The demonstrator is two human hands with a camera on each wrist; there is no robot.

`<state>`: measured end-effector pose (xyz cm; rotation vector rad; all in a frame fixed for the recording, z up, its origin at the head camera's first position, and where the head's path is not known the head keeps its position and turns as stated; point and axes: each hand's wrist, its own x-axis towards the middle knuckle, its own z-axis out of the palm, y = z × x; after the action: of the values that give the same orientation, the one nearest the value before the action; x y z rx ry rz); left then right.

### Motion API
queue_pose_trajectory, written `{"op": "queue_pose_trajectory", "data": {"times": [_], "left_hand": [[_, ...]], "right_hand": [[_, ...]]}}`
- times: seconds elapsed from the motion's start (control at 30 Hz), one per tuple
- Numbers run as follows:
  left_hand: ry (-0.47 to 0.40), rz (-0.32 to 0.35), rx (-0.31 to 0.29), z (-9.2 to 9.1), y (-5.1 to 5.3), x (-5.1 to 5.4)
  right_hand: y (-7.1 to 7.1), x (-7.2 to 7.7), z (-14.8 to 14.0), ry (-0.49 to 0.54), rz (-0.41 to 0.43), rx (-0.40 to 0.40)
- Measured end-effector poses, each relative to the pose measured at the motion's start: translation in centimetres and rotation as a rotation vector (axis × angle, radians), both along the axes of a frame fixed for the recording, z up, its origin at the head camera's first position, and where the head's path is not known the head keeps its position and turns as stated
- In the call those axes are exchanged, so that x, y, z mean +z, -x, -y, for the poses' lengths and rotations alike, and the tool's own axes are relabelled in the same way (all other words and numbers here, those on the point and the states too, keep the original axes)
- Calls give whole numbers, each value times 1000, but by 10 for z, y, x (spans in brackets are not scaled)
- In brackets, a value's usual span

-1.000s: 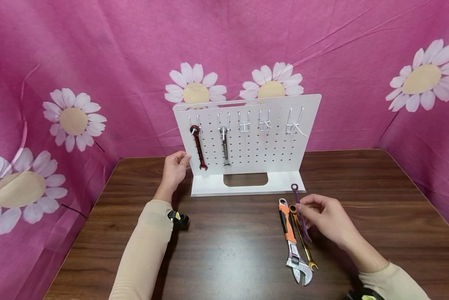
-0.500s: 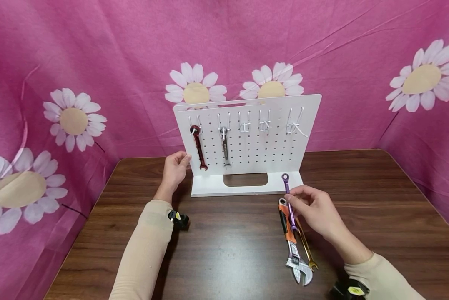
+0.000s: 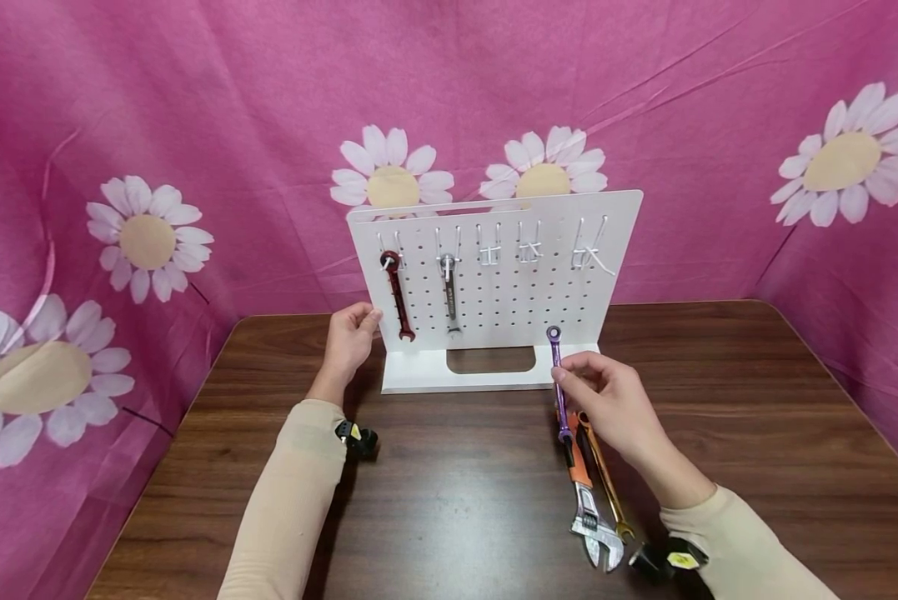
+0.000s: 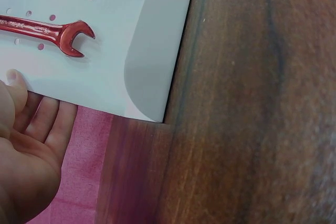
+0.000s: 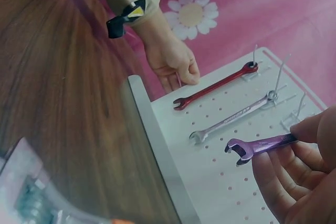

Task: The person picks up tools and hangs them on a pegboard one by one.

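Observation:
A purple combination wrench is pinched between the thumb and fingers of my right hand, ring end up, in front of the pegboard's right part. In the right wrist view the wrench's open end points away from the palm. My left hand grips the left edge of the white pegboard, thumb on the front face and fingers behind. A red wrench and a silver wrench hang from hooks on the board's left half. Under my right hand lie an orange-handled adjustable wrench and a gold wrench.
Three more white hooks on the board's right part hold nothing. The board's base has a cut-out slot and stands on a brown wooden table. A pink cloth with daisies hangs behind and at both sides.
My right hand has lifted the purple wrench from beside the gold wrench and carried it left and toward the pegboard. The left hand stays on the board's edge.

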<state>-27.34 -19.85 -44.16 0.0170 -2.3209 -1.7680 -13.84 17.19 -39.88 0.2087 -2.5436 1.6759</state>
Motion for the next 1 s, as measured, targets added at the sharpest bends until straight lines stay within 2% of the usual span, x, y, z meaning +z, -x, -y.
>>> {"op": "queue_pose_trajectory", "data": {"times": [0.17,0.3,0.57,1.0], "left_hand": [[-2,0,2,0,-1,1],[-7,4,0,-1,-1,2],[2,-16,6,-1,-1,1],[4,7,7,-1,-1,2]], "right_hand": [[5,6,7,47,-16,4],[10,8,13,33,-48,-10],[22,16,24,121,-38,15],[37,25,40,166,-53,18]]}}
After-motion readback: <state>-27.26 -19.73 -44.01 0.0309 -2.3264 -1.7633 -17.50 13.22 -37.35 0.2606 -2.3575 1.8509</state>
